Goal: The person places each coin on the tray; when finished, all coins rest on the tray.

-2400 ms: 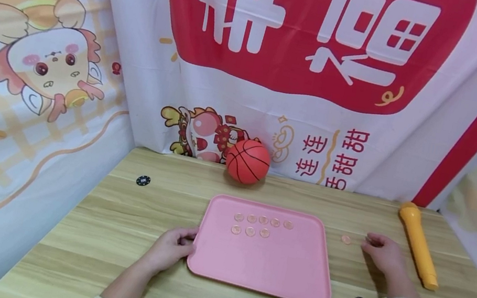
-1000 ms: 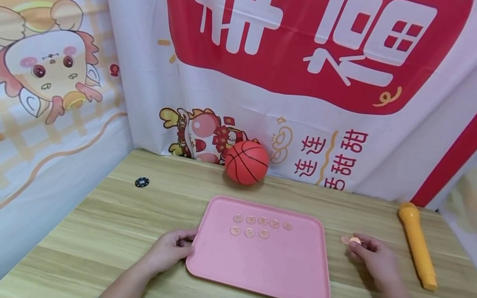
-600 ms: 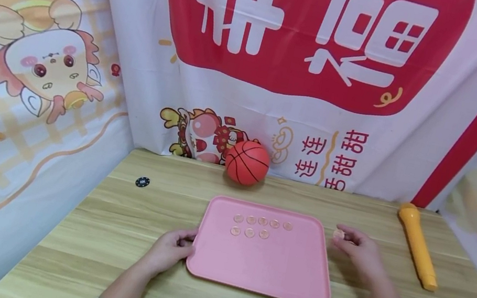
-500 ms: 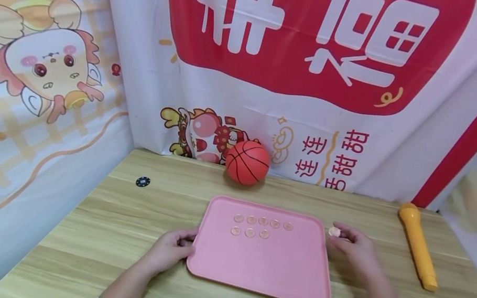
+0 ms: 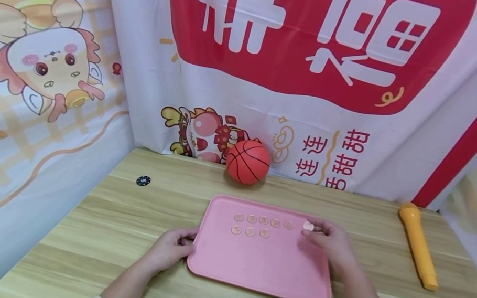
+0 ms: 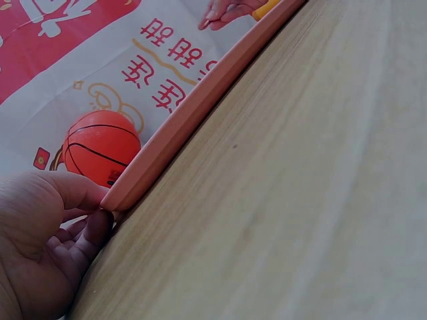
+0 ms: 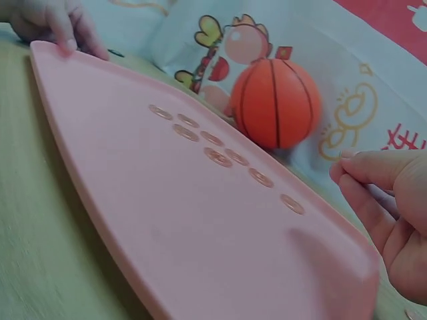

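A pink tray (image 5: 261, 265) lies on the table, with copper-coloured coins (image 5: 263, 220) in two rows near its far side. The back row has several, the front row three. My left hand (image 5: 170, 249) pinches the tray's left rim between thumb and fingers, seen closely in the left wrist view. Over the tray's far right part, my right hand (image 5: 332, 243) pinches one coin (image 5: 308, 226) at its fingertips, to the right of the back row. In the right wrist view that hand (image 7: 393, 207) is above the tray surface, casting a shadow; the held coin is barely visible there.
A red toy basketball (image 5: 248, 162) sits behind the tray against the printed cloth. A yellow toy microphone (image 5: 419, 246) lies at the right, a black poker chip (image 5: 143, 181) at the far left. Part of another coin (image 7: 415, 315) shows on the table right of the tray.
My right hand has moved left from the table beside the tray to above its far right part, carrying a coin pinched in its fingertips. The left hand stays on the rim.
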Motion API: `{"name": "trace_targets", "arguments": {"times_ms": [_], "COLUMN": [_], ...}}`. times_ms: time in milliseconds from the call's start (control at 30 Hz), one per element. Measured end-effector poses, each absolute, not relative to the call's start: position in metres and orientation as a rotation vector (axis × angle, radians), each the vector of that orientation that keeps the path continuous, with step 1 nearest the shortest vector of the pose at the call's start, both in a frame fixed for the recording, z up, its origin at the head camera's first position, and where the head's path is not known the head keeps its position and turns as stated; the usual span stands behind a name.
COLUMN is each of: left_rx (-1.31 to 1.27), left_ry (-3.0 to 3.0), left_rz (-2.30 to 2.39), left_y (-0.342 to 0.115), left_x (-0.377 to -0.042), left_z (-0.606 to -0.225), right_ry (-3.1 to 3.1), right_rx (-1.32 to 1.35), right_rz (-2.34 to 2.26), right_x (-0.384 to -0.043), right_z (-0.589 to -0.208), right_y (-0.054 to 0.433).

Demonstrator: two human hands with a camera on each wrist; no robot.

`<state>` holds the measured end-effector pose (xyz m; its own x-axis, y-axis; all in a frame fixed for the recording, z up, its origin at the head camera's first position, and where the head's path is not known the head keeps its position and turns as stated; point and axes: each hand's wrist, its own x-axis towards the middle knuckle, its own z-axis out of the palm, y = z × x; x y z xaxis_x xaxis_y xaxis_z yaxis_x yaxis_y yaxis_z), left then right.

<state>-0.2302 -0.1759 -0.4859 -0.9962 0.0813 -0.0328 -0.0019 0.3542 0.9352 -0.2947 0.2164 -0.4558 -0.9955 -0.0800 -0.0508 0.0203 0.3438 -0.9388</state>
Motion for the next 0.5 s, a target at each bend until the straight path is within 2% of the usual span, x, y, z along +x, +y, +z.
{"name": "trace_targets", "arguments": {"times_ms": [233, 500], "left_rx": [0.084, 0.090], "left_ry": [2.518, 2.498], "left_rz": [1.743, 1.752], "left_y": [-0.176, -0.176], "left_x": [-0.229, -0.229], "left_z": [-0.484, -0.483], "right_ry": [2.635, 2.652], "right_rx": [-0.203, -0.129], "right_rz": [-1.607, -1.500], "right_x": [-0.302, -0.304], "right_z": [-0.466, -0.479], "right_y": [0.190, 0.167]}}
